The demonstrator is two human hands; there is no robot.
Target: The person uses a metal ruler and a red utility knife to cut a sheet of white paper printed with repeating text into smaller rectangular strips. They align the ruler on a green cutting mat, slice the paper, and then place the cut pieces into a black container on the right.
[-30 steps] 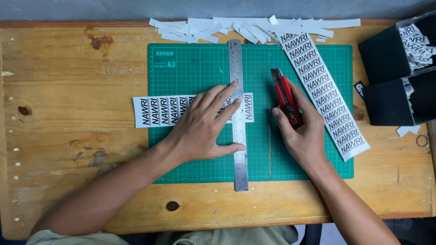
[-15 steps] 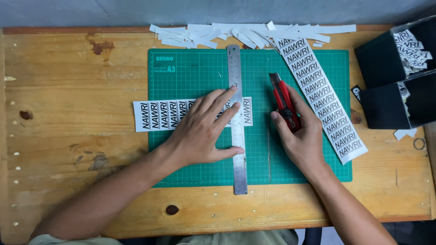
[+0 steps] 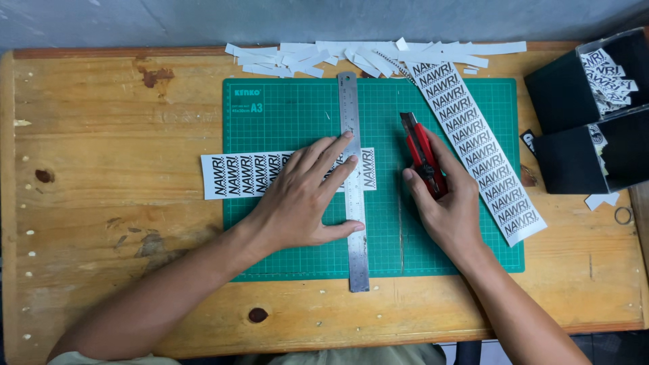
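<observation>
On the wooden desk (image 3: 101,122), the left hand (image 3: 304,196) lies flat and open, pressing a steel ruler (image 3: 353,203) across a white label strip (image 3: 243,174) on the green cutting mat (image 3: 291,115). The right hand (image 3: 449,203) grips a red cutter (image 3: 420,150). Beyond, a second strip (image 3: 473,142) (diagonal), paper offcuts (image 3: 365,57), and black boxes (image 3: 574,122) holding cut labels (image 3: 607,76).

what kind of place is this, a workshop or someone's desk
Probably a small craft or label-cutting workbench: a green cutting mat on a worn wooden table, a steel ruler, and black boxes of cut printed labels.
</observation>
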